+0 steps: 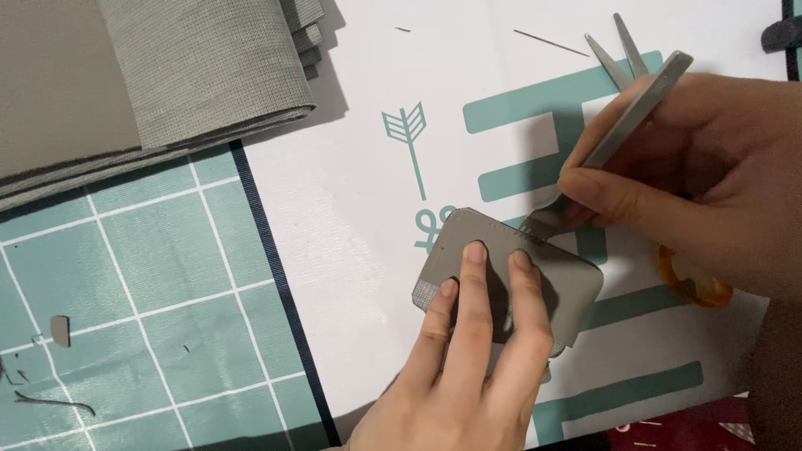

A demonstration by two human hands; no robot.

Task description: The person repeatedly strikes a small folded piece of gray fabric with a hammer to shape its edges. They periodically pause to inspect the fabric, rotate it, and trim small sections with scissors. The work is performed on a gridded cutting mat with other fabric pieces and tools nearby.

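My left hand (468,351) presses three fingertips flat on a small grey leather piece (568,288) with rounded corners, lying on a white sheet with teal print. My right hand (710,175) grips a flat metal pricking tool (622,121), its toothed tip resting on the piece's upper right edge, beside a row of small holes.
Scissors (618,54) with an amber handle (697,288) lie under my right hand. Folded grey fabric (192,75) fills the upper left. A teal cutting mat (167,276) with white grid lines holds small scraps (60,330) at the left. A thin needle (551,43) lies at the top.
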